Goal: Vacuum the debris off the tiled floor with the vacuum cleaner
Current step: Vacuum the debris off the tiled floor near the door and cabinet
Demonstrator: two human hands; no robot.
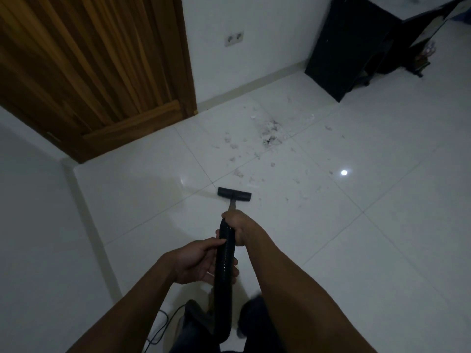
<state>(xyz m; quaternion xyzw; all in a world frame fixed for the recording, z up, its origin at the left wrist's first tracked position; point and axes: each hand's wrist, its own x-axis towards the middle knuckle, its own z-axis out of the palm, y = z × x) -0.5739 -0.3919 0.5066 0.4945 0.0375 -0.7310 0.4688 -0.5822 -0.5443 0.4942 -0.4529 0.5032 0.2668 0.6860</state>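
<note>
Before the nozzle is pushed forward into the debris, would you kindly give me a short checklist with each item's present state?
1. Right hand grips the hose at its front end: ok.
2. Left hand holds the hose further back: ok.
3. Nozzle sits on the tiled floor: ok.
4. Debris lies ahead of the nozzle, nothing in between: ok.
5. Cable lies well behind the nozzle: ok.
6. Suction running: cannot tell.

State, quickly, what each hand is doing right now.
Left hand: holds the black ribbed vacuum hose, fingers curled under it, thumb on top.
Right hand: grips the same hose farther along, towards the floor head.
</note>
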